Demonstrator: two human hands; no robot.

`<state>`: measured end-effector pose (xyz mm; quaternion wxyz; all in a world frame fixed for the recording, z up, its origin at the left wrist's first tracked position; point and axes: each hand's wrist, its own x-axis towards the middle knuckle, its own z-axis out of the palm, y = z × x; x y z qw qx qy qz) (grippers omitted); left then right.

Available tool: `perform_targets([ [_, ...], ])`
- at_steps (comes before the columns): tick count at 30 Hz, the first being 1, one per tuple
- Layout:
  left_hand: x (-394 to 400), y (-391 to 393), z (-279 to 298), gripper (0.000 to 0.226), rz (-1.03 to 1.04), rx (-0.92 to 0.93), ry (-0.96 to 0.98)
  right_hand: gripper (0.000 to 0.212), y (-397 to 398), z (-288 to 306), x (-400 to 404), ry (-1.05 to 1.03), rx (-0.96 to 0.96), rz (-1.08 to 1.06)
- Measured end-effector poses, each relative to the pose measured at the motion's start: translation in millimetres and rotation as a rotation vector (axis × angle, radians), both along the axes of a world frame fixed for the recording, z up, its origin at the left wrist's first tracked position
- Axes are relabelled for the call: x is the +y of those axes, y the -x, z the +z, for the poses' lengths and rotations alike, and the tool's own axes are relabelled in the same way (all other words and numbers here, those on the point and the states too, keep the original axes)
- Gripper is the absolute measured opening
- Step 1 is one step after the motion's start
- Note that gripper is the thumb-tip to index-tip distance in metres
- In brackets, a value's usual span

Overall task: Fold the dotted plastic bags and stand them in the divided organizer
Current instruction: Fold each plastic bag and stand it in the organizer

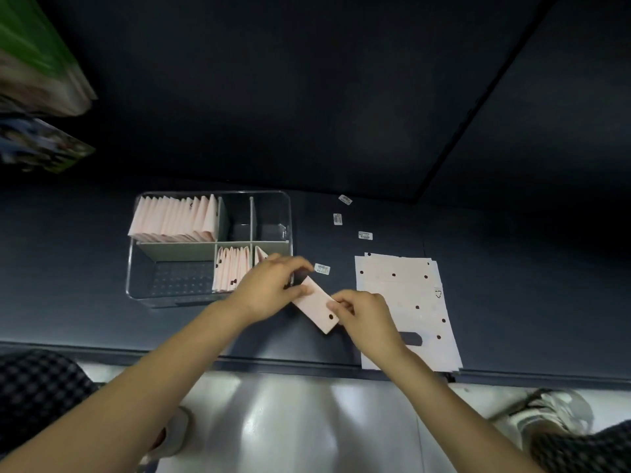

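Near the tabletop's front edge, between the organizer [209, 247] and the flat bag stack [406, 308], I hold a folded bag [316, 307]: a narrow pink strip, one black dot showing. My left hand [273, 285] pinches its far end, my right hand [362, 315] its near end. Bare tabletop [85, 268] lies open left of the organizer. Folded bags fill its back-left compartment; others stand front-right. Small labels [322, 269] lie scattered behind my hands.
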<state>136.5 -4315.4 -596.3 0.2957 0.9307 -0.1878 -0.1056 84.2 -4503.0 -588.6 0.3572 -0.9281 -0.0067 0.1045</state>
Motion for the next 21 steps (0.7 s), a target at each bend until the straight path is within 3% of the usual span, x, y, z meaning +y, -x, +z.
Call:
perform_targets([
  [4, 25, -8, -17, 0.041, -0.009, -0.246, -0.307, 0.015, -12, 3, 17, -0.027, -0.061, -0.141],
  [10, 46, -18, -30, 0.055, -0.241, -0.311, -0.578, 0.015, -32, 5, 45, 0.137, -0.218, -0.176],
  [16, 70, -19, -34, 0.057, -0.232, -0.345, -0.508, 0.02, -50, -9, 83, 0.329, -0.262, -0.105],
  [21, 77, -13, -36, 0.046, -0.197, -0.37, -0.377, 0.025, -60, -20, 114, 0.431, -0.214, -0.134],
])
